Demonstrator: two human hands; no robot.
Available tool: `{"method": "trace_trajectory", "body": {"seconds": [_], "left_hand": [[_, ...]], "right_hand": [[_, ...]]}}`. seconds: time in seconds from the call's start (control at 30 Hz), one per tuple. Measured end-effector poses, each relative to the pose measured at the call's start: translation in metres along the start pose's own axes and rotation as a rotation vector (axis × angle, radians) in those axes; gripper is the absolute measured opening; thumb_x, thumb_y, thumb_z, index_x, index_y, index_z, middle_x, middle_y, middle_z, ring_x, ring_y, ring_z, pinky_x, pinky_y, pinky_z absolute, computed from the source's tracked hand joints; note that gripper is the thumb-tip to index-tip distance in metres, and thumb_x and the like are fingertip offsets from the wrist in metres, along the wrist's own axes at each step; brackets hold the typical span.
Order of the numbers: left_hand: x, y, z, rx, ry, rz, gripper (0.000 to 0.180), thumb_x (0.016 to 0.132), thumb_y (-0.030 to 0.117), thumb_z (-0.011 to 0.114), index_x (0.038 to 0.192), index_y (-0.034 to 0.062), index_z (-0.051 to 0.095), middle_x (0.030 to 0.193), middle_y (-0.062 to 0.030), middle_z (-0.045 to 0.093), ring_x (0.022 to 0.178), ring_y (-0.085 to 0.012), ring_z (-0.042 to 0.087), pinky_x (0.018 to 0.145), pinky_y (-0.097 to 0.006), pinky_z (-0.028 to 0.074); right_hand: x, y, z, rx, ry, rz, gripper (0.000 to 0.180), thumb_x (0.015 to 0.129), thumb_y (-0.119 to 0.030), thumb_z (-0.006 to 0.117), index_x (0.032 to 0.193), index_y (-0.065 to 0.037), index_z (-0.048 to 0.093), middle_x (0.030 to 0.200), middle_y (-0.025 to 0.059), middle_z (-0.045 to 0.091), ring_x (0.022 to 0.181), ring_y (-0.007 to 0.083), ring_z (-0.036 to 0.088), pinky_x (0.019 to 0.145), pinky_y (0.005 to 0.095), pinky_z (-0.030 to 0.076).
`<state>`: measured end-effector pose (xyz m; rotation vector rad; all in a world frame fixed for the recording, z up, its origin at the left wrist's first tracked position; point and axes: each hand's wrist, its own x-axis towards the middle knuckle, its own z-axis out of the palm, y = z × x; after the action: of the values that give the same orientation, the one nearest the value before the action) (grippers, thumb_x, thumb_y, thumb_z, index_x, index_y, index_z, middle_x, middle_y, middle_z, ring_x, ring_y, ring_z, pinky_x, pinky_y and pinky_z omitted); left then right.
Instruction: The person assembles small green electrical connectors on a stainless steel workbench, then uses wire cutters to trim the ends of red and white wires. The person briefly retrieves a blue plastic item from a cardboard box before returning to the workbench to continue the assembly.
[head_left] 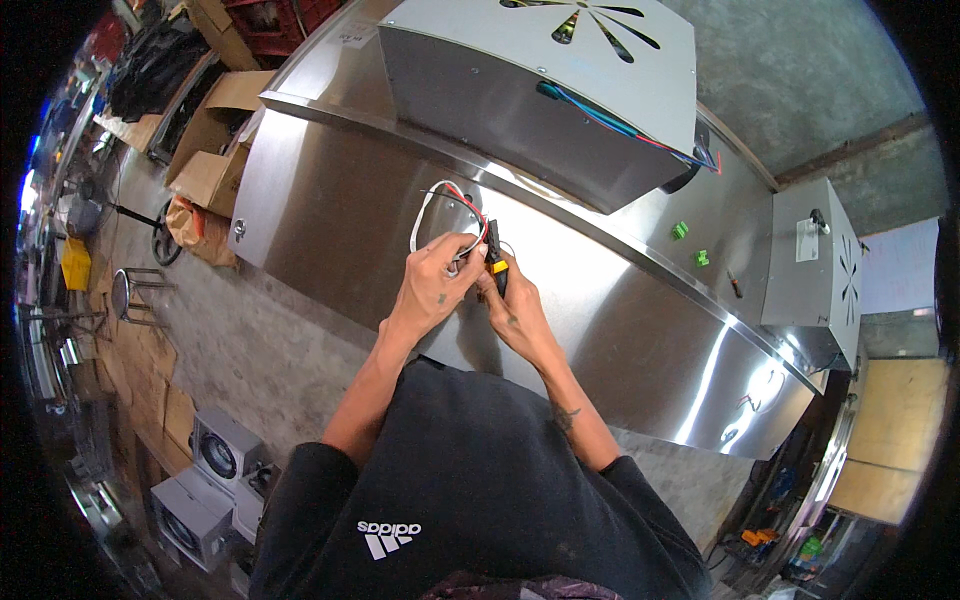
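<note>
Over the steel panel my left hand (437,277) pinches a cable (416,222) whose white length loops up and back, with red and black wires (466,198) fanned out near the fingertips. Close against it, my right hand (516,308) is closed around a black-and-yellow tool that looks like a wire stripper (493,238). Its black head stands beside the wires, near the left fingertips. My fingers hide just where the jaws meet the wire.
The shiny steel surface (320,200) spreads under both hands. Behind it stands a grey metal box (480,95) with blue and red wires (620,125) hanging out. Green terminal blocks (702,258), a screwdriver (735,285) and another vented box (800,270) are at the right. Cardboard boxes (210,180) stand left.
</note>
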<state>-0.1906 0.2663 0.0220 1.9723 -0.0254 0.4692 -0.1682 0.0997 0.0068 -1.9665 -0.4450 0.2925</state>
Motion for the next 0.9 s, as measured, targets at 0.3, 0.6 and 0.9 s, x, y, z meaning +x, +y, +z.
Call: {"method": "trace_trajectory", "body": {"seconds": [0.3, 0.6, 0.9], "left_hand": [[0.008, 0.004, -0.009, 0.004, -0.087, -0.033, 0.021, 0.102, 0.016, 0.073, 0.109, -0.0043, 0.073, 0.088, -0.0143, 0.075, 0.074, -0.0152, 0.073, 0.062, -0.03, 0.056], [0.013, -0.002, -0.01, -0.055, -0.198, -0.216, 0.026, 0.106, 0.021, 0.069, 0.11, -0.0053, 0.068, 0.08, -0.0104, 0.071, 0.071, -0.0108, 0.063, 0.062, -0.031, 0.051], [0.007, -0.024, -0.005, -0.194, -0.077, -0.208, 0.027, 0.11, 0.025, 0.065, 0.107, -0.002, 0.066, 0.086, -0.0053, 0.063, 0.08, -0.0096, 0.057, 0.073, -0.03, 0.05]], "right_hand": [[0.001, 0.003, 0.003, -0.003, -0.002, 0.042, 0.038, 0.114, -0.029, 0.056, 0.128, 0.007, 0.057, 0.081, 0.0137, 0.071, 0.072, 0.0212, 0.069, 0.067, 0.0374, 0.055], [0.006, -0.002, -0.001, 0.042, 0.02, 0.176, 0.045, 0.114, -0.038, 0.056, 0.124, 0.006, 0.059, 0.08, 0.0112, 0.069, 0.073, 0.0184, 0.071, 0.066, 0.0359, 0.056], [0.003, -0.006, -0.068, -0.065, 0.104, 0.218, 0.044, 0.112, -0.035, 0.056, 0.126, 0.007, 0.056, 0.088, 0.031, 0.071, 0.087, 0.0498, 0.071, 0.078, 0.0551, 0.052]]}}
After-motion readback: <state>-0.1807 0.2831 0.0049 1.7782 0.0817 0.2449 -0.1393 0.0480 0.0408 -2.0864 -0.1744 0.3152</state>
